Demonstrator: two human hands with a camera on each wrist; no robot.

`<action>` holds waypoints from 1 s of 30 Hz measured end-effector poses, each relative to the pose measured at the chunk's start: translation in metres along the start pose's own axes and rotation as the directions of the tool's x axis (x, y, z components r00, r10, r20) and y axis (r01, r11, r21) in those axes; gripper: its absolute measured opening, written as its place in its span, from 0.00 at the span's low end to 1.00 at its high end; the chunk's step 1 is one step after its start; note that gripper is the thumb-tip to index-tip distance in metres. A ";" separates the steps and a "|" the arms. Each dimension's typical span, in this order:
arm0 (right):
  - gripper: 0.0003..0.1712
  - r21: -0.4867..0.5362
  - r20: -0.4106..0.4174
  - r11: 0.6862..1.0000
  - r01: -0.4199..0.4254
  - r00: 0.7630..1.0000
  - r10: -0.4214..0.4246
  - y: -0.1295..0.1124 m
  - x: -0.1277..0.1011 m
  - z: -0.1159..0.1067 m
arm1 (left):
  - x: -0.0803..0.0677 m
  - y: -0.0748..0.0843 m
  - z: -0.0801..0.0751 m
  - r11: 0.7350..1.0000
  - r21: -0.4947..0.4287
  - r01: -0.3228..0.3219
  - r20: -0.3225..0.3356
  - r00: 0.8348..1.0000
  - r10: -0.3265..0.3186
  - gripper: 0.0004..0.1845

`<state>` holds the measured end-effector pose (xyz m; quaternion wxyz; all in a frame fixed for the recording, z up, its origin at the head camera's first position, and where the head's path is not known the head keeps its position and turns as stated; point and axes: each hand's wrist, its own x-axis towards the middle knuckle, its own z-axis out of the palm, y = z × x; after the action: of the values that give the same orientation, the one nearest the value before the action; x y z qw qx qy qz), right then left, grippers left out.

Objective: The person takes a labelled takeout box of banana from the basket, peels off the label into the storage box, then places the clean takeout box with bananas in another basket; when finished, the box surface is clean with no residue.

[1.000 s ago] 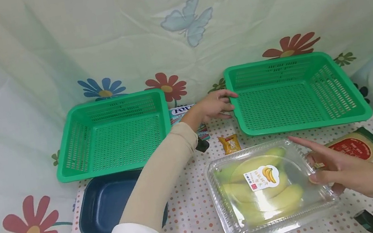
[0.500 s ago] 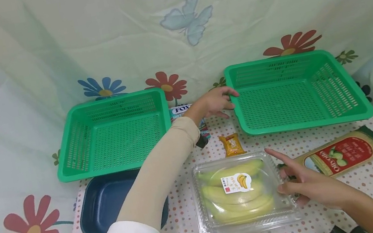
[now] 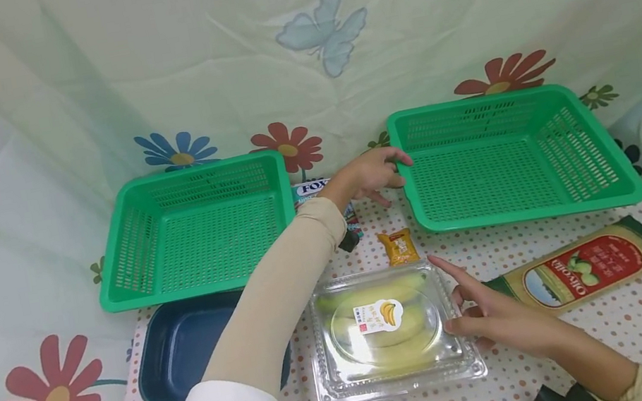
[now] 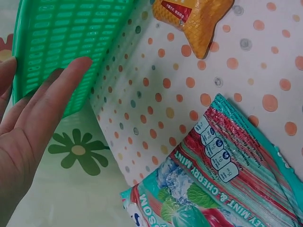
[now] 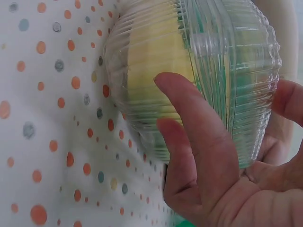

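Observation:
A clear plastic clamshell box of bananas (image 3: 387,354) with a white label lies in front of me. My right hand (image 3: 496,316) grips its right side, thumb on the lid and index finger stretched along the edge. In the right wrist view, other fingers (image 5: 208,137) press against the ribbed side. I cannot tell whether the box touches the table. My left hand (image 3: 373,173) reaches across to the right green basket (image 3: 524,218) and holds the left rim; the left wrist view shows one finger (image 4: 66,90) along the basket's outer wall.
Another green basket (image 3: 201,290) stands at the left, behind a dark blue tub (image 3: 154,373) partly hidden by my left arm. A Fox's candy bag (image 3: 309,190), a small orange snack packet (image 3: 398,248) and an Olivoila pack (image 3: 584,265) lie on the dotted table.
The banana box has moved left and levelled from a tilt, my right hand moving with it. More of the Olivoila pack shows. My left hand stays at the basket rim.

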<state>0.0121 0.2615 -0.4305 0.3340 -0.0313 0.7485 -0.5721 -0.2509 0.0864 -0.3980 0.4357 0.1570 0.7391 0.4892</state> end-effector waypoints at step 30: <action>0.59 0.004 -0.001 1.000 -0.016 1.000 0.016 0.004 0.018 0.008 | -0.009 0.002 0.002 1.000 0.012 -0.015 -0.016 1.000 0.015 0.22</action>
<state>0.0039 0.2486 -0.4435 0.3385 -0.0244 0.7477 -0.5708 -0.2450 0.0826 -0.3922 0.4252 0.1612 0.7444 0.4890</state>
